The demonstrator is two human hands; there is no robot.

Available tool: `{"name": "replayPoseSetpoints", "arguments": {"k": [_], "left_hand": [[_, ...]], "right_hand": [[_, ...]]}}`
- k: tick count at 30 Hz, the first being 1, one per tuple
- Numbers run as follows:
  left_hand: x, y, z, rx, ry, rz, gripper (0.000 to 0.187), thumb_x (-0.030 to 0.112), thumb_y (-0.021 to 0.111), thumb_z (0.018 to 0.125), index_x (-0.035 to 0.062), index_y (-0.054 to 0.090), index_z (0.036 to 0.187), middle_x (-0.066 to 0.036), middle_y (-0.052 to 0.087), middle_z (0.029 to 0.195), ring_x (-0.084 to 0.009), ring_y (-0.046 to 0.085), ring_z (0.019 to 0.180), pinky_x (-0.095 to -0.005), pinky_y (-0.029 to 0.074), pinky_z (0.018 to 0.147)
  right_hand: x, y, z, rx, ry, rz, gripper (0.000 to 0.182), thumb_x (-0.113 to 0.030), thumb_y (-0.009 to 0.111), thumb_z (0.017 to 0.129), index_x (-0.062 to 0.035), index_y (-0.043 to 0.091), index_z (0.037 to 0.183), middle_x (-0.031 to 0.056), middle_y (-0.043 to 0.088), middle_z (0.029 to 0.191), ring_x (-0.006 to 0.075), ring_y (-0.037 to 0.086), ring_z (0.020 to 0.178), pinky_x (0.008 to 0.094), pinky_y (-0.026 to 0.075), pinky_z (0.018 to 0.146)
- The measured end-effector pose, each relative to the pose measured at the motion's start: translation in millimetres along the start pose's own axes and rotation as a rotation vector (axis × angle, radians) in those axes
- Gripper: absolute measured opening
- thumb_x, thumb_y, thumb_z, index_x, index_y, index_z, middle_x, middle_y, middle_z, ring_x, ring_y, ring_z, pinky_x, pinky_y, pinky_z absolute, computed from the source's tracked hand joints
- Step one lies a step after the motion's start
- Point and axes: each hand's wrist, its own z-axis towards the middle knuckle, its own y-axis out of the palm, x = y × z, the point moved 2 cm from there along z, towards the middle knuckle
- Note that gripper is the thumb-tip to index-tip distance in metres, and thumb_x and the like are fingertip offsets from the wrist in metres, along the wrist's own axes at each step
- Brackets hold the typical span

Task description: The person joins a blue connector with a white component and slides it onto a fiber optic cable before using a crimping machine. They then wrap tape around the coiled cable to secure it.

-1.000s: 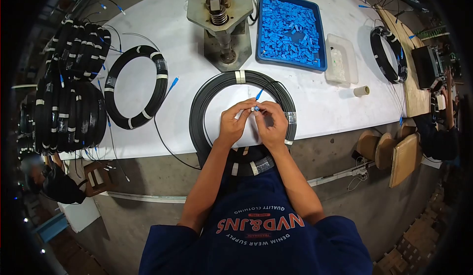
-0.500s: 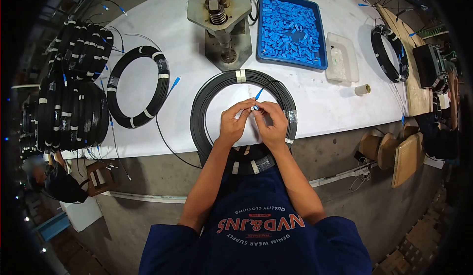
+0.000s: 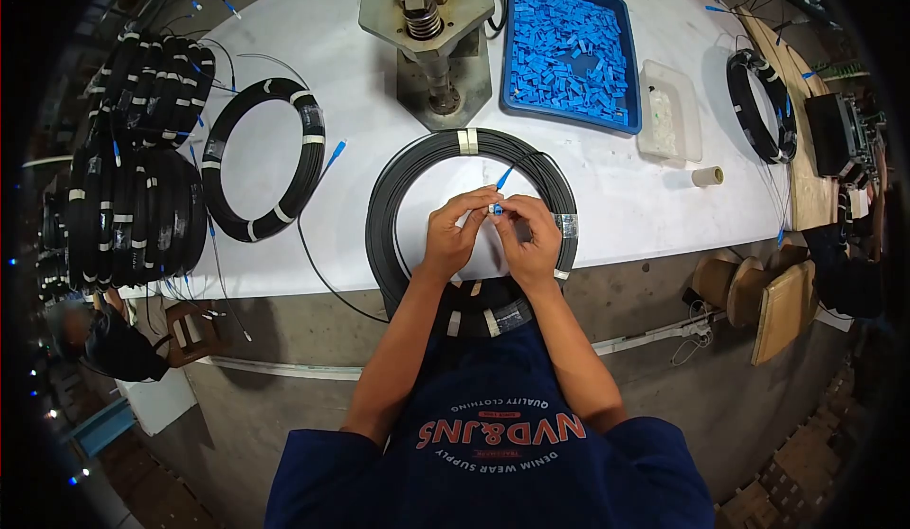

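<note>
A black cable coil (image 3: 387, 202) with white tape bands lies at the table's front edge, partly over my lap. From it a cable end with a blue boot (image 3: 504, 178) comes down to the small blue and white connector (image 3: 496, 209) between my fingertips. My left hand (image 3: 453, 235) pinches the connector from the left. My right hand (image 3: 529, 237) closes on its other side, thumb and finger pressed together. Both hands are over the coil's inner opening. Fingers hide most of the connector's detail.
Behind the coil stands a metal press (image 3: 441, 74). A blue tray (image 3: 635, 74) of blue connector parts, a clear tub (image 3: 668, 117) and a small roll (image 3: 707, 176) are to the right. Coils (image 3: 218, 145) lie left; a stack (image 3: 171, 216) is farther left. One person is at the lower left.
My hands stay together on the connector, with only a slight shift of the fingers. The whole view has shifted a little, the tray and right coil appearing farther right.
</note>
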Motion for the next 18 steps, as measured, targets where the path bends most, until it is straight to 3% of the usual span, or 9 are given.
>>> {"name": "replayPoseSetpoints", "arguments": {"k": [8, 18], "left_hand": [[1.6, -2.2, 0.6, -0.009, 0.086, 0.175, 0.020, -0.009, 0.057, 0.091, -0.0001, 0.067, 0.107, -0.014, 0.069, 0.110, -0.0249, 0.066, 0.107, -0.0338, 0.051, 0.095], [1.5, -3.4, -1.0, 0.003, 0.106, 0.163, 0.021, -0.009, 0.057, 0.091, -0.0008, 0.067, 0.108, -0.015, 0.069, 0.110, -0.0246, 0.066, 0.105, -0.0333, 0.052, 0.093]], "right_hand": [[1.5, -1.3, -0.1, -0.011, 0.006, 0.005, 0.022, -0.001, 0.076, 0.082, 0.0003, 0.068, 0.103, 0.0127, 0.067, 0.099, 0.0191, 0.064, 0.084, 0.0276, 0.053, 0.072], [3.0, -0.6, -0.1, -0.022, 0.036, -0.003, 0.019, 0.001, 0.074, 0.083, 0.0005, 0.068, 0.101, 0.0114, 0.066, 0.099, 0.0174, 0.062, 0.082, 0.0268, 0.051, 0.071]]}}
